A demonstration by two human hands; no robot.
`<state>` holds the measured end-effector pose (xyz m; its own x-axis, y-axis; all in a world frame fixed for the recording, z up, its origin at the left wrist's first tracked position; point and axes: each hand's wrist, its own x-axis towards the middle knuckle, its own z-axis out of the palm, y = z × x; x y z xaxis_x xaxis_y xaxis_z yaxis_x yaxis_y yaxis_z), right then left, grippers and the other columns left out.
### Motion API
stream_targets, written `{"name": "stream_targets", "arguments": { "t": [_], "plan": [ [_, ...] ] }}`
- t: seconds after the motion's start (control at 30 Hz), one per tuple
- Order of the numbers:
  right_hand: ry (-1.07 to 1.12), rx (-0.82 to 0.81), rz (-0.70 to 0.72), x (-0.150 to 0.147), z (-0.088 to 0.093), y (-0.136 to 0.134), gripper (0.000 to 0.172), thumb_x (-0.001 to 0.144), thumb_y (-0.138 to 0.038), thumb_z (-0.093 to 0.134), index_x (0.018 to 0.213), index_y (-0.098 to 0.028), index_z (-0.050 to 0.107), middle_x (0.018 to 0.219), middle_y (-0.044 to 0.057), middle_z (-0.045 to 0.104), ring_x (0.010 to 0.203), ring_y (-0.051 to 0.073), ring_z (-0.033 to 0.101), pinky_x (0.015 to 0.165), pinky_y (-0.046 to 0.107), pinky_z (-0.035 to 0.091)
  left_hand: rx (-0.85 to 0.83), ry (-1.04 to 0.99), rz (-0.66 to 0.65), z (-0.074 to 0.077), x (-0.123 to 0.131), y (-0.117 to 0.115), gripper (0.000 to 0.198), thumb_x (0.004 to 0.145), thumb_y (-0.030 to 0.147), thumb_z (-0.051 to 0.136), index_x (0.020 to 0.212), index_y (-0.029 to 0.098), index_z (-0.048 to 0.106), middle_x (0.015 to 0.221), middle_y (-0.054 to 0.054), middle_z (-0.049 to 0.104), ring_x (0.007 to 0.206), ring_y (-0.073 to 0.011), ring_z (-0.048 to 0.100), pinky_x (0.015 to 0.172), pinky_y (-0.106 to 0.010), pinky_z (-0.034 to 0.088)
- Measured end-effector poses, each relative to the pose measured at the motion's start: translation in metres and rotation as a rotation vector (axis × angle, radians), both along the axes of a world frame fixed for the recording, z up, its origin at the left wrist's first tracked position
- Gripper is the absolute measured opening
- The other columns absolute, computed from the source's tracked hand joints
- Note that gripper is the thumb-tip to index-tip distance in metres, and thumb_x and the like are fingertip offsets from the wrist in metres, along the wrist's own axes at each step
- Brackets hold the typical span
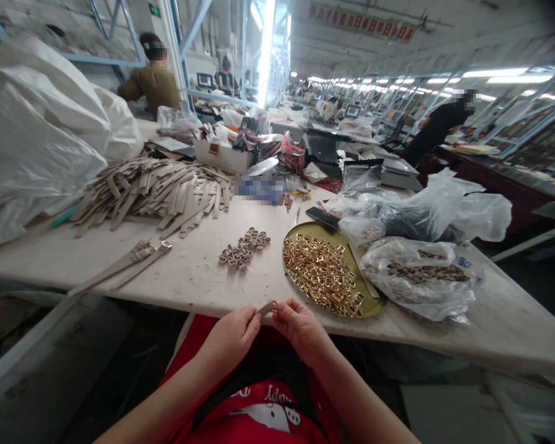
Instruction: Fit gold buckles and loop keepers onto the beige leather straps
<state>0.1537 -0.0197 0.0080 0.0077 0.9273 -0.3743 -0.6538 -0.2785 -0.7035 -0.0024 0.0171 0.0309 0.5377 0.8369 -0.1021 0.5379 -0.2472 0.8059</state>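
A taupe strap (266, 308) is held between both hands, just off the near edge of the table (259, 287), above the person's lap. The left hand (234, 333) is clamped on it, thumb pressing it to the fingers. The right hand (298, 324) pinches its far end; any small part between those fingertips is too small to make out.

Beyond the hands, a cluster of loops (243, 250) lies on the table. To its right, near the right hand, a round tray (374, 306) holds a heap of gold buckles (321, 271). Just beside the tray sits a clear bag (423, 293) of brown pieces.

On the left, a few buckled straps (124, 262) overhang the edge; behind them spreads a large strap pile (160, 185), next to a white sack (50, 117). A box (222, 157) stands behind the pile.
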Motion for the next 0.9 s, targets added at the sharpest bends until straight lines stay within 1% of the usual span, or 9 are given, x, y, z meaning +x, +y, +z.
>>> {"name": "stream_targets", "arguments": {
  "t": [0.1, 0.2, 0.4, 0.53, 0.63, 0.7, 0.77, 0.8, 0.9],
  "plan": [
    [-0.018, 0.043, 0.041, -0.004, 0.002, -0.001, 0.026, 0.061, -0.028, 0.076, 0.062, -0.015, 0.054, 0.063, -0.003, 0.060, 0.059, 0.008, 0.054, 0.061, 0.021, 0.044, -0.039, -0.002, -0.053, 0.000, 0.001, -0.001, 0.029, 0.085, 0.034, 0.035, 0.067, 0.018, 0.052, 0.066, -0.002, 0.059, 0.061, -0.0164, 0.050, 0.057, -0.025, 0.032],
    [0.038, 0.040, 0.104, -0.007, 0.002, -0.002, 0.029, 0.057, -0.025, 0.078, 0.064, -0.017, 0.052, 0.064, -0.003, 0.060, 0.061, 0.009, 0.056, 0.063, 0.023, 0.045, -0.107, -0.035, -0.095, 0.001, 0.005, 0.001, 0.030, 0.084, 0.035, 0.036, 0.064, 0.018, 0.050, 0.061, 0.000, 0.055, 0.057, -0.0149, 0.047, 0.053, -0.023, 0.030],
    [0.121, -0.057, 0.097, -0.002, -0.008, -0.002, 0.038, 0.058, -0.021, 0.078, 0.086, -0.020, 0.052, 0.068, -0.005, 0.061, 0.061, 0.009, 0.057, 0.060, 0.020, 0.043, -0.259, -0.078, -0.120, -0.002, 0.006, 0.001, 0.023, 0.081, 0.033, 0.040, 0.067, 0.017, 0.049, 0.062, 0.001, 0.053, 0.059, -0.0137, 0.048, 0.054, -0.022, 0.033],
    [0.150, -0.094, 0.119, -0.001, -0.011, -0.001, 0.042, 0.058, -0.019, 0.077, 0.094, -0.020, 0.053, 0.073, -0.004, 0.061, 0.065, 0.009, 0.058, 0.063, 0.021, 0.044, -0.288, -0.104, -0.093, -0.005, 0.006, 0.001, 0.019, 0.080, 0.032, 0.043, 0.071, 0.017, 0.050, 0.065, 0.001, 0.055, 0.063, -0.0140, 0.051, 0.058, -0.023, 0.036],
    [0.132, -0.028, 0.145, 0.001, -0.012, 0.000, 0.030, 0.060, -0.021, 0.075, 0.083, -0.019, 0.055, 0.072, -0.002, 0.061, 0.064, 0.011, 0.057, 0.060, 0.024, 0.045, -0.329, -0.122, -0.084, -0.005, 0.006, 0.001, 0.018, 0.080, 0.034, 0.044, 0.074, 0.017, 0.050, 0.066, 0.001, 0.056, 0.060, -0.0131, 0.050, 0.055, -0.022, 0.037],
    [0.110, -0.007, 0.088, 0.003, -0.014, 0.001, 0.025, 0.060, -0.021, 0.076, 0.074, -0.018, 0.054, 0.069, -0.003, 0.060, 0.061, 0.010, 0.056, 0.059, 0.022, 0.045, -0.382, -0.112, -0.086, -0.005, 0.006, 0.002, 0.019, 0.080, 0.034, 0.044, 0.075, 0.017, 0.049, 0.064, 0.002, 0.055, 0.054, -0.0119, 0.047, 0.051, -0.022, 0.035],
    [0.086, -0.024, 0.002, 0.004, -0.015, 0.002, 0.025, 0.060, -0.021, 0.076, 0.073, -0.019, 0.054, 0.067, -0.005, 0.058, 0.060, 0.008, 0.054, 0.059, 0.020, 0.043, -0.409, -0.099, -0.090, -0.005, 0.007, 0.001, 0.020, 0.080, 0.034, 0.043, 0.072, 0.017, 0.049, 0.062, 0.002, 0.054, 0.052, -0.0113, 0.045, 0.050, -0.022, 0.034],
    [0.071, -0.028, -0.015, 0.003, -0.015, 0.002, 0.025, 0.061, -0.022, 0.076, 0.074, -0.019, 0.055, 0.068, -0.005, 0.058, 0.060, 0.007, 0.053, 0.059, 0.019, 0.043, -0.401, -0.101, -0.085, -0.006, 0.007, 0.001, 0.021, 0.080, 0.034, 0.043, 0.071, 0.017, 0.050, 0.063, 0.002, 0.054, 0.053, -0.0116, 0.045, 0.051, -0.022, 0.034],
    [-0.003, 0.030, 0.056, -0.003, -0.015, -0.002, 0.022, 0.067, -0.027, 0.071, 0.080, -0.018, 0.056, 0.071, -0.003, 0.058, 0.061, 0.010, 0.053, 0.059, 0.022, 0.043, -0.336, -0.156, -0.059, -0.010, 0.009, 0.001, 0.024, 0.081, 0.036, 0.044, 0.069, 0.016, 0.051, 0.065, 0.001, 0.054, 0.061, -0.0131, 0.048, 0.058, -0.023, 0.036]
  ]
}}
